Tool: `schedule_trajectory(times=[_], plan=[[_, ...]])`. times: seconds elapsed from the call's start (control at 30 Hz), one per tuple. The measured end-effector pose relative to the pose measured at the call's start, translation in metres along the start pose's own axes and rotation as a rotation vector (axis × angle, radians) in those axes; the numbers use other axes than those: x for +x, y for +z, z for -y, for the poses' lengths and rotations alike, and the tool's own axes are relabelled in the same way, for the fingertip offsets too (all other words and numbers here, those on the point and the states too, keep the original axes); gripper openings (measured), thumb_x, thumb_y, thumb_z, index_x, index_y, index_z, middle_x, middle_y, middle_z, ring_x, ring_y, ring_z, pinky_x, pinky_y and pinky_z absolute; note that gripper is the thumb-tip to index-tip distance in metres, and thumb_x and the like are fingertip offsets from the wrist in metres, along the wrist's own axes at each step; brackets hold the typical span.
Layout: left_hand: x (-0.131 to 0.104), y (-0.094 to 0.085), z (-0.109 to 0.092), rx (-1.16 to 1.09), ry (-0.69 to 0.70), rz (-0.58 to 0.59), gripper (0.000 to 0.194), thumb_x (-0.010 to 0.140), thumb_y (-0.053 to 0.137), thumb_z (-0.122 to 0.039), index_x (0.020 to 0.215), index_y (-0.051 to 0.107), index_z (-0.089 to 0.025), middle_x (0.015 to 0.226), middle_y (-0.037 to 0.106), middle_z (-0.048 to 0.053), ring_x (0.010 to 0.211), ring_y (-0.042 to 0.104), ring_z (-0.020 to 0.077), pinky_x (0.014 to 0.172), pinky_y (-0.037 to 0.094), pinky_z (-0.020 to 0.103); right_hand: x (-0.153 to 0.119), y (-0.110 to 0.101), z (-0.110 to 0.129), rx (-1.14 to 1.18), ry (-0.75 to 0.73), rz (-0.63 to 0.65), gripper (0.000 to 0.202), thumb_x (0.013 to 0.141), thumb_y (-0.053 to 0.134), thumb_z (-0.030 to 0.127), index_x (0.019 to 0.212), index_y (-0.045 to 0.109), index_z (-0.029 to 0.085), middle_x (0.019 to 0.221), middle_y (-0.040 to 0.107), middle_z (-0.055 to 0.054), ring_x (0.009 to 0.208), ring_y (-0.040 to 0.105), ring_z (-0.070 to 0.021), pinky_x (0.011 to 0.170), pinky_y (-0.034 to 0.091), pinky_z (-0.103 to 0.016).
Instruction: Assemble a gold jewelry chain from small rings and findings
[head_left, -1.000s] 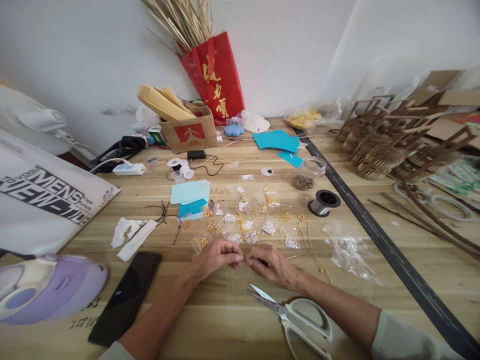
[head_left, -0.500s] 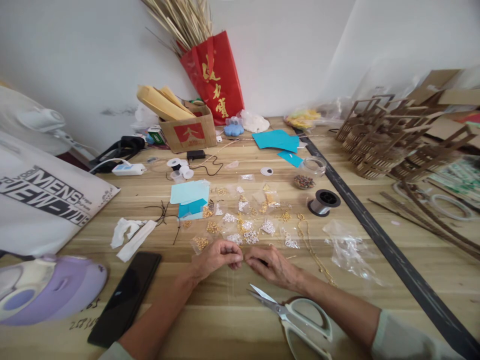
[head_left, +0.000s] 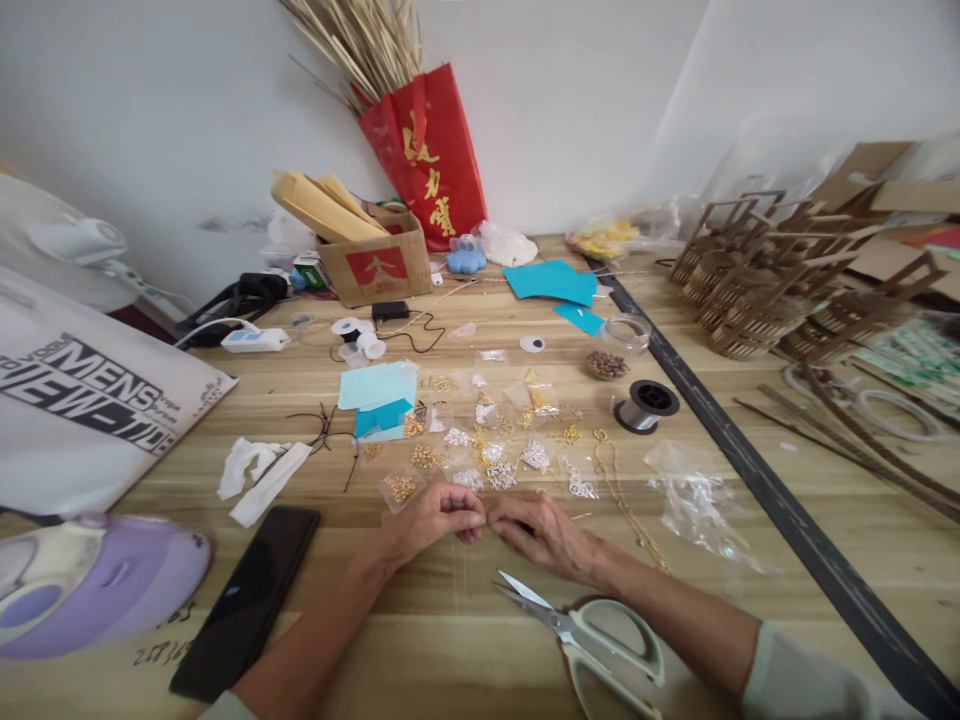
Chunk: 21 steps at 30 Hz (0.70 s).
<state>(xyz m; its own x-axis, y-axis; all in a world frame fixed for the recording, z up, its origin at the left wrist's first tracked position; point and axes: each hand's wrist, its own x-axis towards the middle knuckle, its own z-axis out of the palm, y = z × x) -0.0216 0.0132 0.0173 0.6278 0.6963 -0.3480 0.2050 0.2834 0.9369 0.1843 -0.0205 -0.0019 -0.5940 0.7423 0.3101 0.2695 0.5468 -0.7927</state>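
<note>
My left hand (head_left: 444, 515) is closed in a pinch, thumb against forefinger. A faint clear thread (head_left: 455, 575) hangs beneath it over the table. My right hand (head_left: 541, 530) also pinches, its fingertips almost meeting the left ones; what sits between them is too small to make out. Just beyond the hands lie small bags and piles of silver beads (head_left: 501, 472) and gold beads (head_left: 401, 488). Below my right hand rest scissors (head_left: 566, 630) with pale handles, blades parted. A gold chain (head_left: 619, 490) lies to the right of that hand.
A black phone (head_left: 247, 600) and a purple-white appliance (head_left: 105, 585) are at the left. A wire spool (head_left: 647, 406), a glass jar of beads (head_left: 609, 363) and a crumpled plastic bag (head_left: 701, 495) stand or lie on the right. Blue cards (head_left: 386, 415) lie behind.
Both hands keep their pinch, nearly still. The whole view has shifted very slightly; nothing on the table has visibly been moved.
</note>
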Motion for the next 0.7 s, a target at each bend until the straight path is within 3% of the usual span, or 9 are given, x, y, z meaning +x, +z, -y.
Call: schedule_trajectory(times=[0.7], plan=[[0.0013, 0.0011, 0.0029, -0.058, 0.023, -0.087, 0.021, 0.068, 0.076, -0.029, 0.076, 0.067, -0.012, 0.065, 0.069, 0.003, 0.061, 0.061, 0.0121, 0.062, 0.048, 0.023, -0.0011, -0.0003, -0.0002, 0.012, 0.029, 0.015, 0.015, 0.095, 0.045, 0.018, 0.09, 0.059, 0.017, 0.078, 0.062, -0.002, 0.067, 0.054, -0.0116, 0.064, 0.043, -0.021]])
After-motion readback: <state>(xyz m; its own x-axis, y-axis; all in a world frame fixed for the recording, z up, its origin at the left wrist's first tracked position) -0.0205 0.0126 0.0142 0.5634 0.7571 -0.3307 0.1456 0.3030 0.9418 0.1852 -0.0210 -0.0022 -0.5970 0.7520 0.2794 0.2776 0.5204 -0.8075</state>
